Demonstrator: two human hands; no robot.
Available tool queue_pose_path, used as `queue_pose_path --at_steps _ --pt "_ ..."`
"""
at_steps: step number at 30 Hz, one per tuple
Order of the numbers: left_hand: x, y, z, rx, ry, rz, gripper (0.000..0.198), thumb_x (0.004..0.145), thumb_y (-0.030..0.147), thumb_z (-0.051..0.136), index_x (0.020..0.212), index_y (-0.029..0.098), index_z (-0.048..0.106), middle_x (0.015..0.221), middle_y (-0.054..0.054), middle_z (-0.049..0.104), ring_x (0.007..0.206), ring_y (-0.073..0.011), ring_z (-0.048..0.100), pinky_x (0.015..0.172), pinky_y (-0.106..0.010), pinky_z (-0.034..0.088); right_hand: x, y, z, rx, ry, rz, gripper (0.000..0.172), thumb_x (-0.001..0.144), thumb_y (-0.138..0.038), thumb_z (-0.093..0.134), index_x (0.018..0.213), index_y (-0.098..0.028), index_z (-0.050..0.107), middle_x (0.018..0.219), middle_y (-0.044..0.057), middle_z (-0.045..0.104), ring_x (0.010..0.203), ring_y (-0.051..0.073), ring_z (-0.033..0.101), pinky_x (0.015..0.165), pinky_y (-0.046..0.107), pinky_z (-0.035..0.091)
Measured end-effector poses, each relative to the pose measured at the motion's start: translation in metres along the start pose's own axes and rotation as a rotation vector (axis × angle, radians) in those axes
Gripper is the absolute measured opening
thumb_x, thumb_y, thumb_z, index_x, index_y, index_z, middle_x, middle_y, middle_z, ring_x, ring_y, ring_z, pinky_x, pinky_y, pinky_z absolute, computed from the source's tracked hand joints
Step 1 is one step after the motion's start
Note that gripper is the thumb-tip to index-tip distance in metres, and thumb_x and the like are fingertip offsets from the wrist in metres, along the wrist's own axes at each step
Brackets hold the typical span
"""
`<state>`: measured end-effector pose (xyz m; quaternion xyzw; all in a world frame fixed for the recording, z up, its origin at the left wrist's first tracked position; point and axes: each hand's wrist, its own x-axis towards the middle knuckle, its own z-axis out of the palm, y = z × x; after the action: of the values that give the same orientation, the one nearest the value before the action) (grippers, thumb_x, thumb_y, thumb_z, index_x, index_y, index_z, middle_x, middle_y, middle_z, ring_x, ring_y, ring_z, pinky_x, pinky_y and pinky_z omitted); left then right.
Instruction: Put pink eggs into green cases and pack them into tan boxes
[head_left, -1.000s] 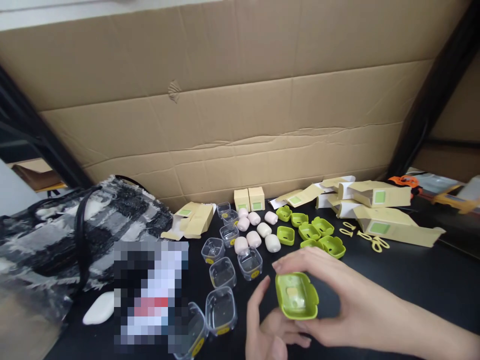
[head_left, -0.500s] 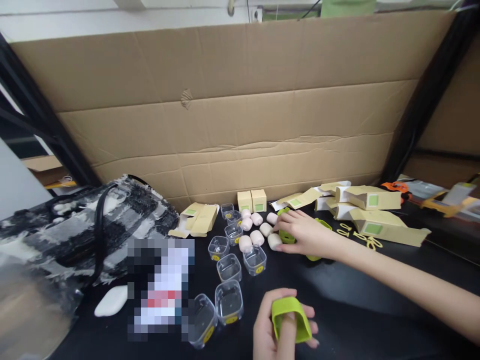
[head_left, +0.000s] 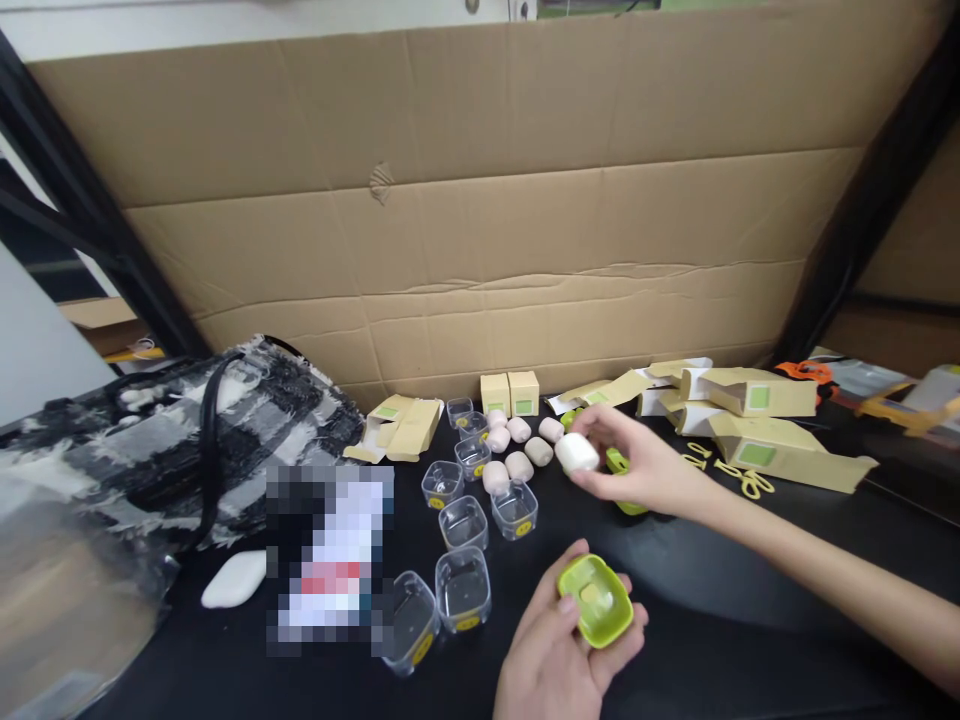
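Observation:
My left hand [head_left: 551, 640] is closed around a small lime-green cup [head_left: 611, 605], its hollow side facing up toward me, with a pale spot on the inner bottom. Between the thumb and fingers of my right hand [head_left: 630, 455] is a white rounded block [head_left: 577, 453], lifted off the table. More green cups [head_left: 628, 490] lie behind and under my right hand, partly hidden. Left of it sits a cluster of pale pink and cream rounded blocks [head_left: 519, 466]. Clear plastic cups [head_left: 463, 588] with yellow stickers stand in a loose group left of my left hand.
Opened cream cartons [head_left: 772, 445] and yellow loops [head_left: 750, 480] lie at the right. Two small closed boxes [head_left: 510, 393] stand against the cardboard wall [head_left: 480, 230]. At left are a black-and-white bag [head_left: 277, 430], a white case [head_left: 235, 579] and a pixelated patch.
My right hand has picked up the white block from the cluster and raised it slightly. My left hand has tipped the green cup upward, its finger now out of the hollow.

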<state>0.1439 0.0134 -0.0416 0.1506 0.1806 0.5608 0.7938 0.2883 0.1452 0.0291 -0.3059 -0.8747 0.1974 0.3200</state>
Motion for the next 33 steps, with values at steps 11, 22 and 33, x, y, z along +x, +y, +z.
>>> queue_pose_path --at_steps 11,22,33 --pt "0.010 -0.003 -0.006 -0.004 -0.002 0.030 0.027 0.085 0.032 0.055 0.093 0.010 0.069 0.080 -0.011 0.071 0.065 -0.0172 0.063 0.052 -0.026 0.048 -0.040 -0.026 0.019 0.699 -0.117 0.198 0.040 0.075 -0.036 0.073 0.103 -0.023 0.049 0.098 0.003 0.061 0.086 0.017 0.060 0.075 0.031 0.049" --pt "0.004 -0.001 0.015 -0.112 0.200 0.026 0.016 0.081 0.022 0.056 0.077 0.016 0.070 0.078 -0.006 0.070 0.082 -0.0205 0.064 0.069 -0.028 0.049 -0.052 -0.039 0.030 0.103 -0.039 -0.262 0.032 0.086 -0.038 0.064 0.112 -0.020 0.059 0.100 0.007 0.071 0.091 0.020 0.064 0.078 0.034 0.047" --pt "0.004 -0.001 0.009 -0.085 0.120 -0.017 0.015 0.077 0.025 0.060 0.074 0.014 0.069 0.067 -0.003 0.068 0.054 -0.0117 0.056 0.049 -0.021 0.037 -0.052 -0.042 0.030 0.106 -0.126 -0.228 0.027 0.084 -0.025 0.063 0.109 -0.017 0.060 0.097 0.007 0.070 0.088 0.020 0.061 0.076 0.033 0.050"
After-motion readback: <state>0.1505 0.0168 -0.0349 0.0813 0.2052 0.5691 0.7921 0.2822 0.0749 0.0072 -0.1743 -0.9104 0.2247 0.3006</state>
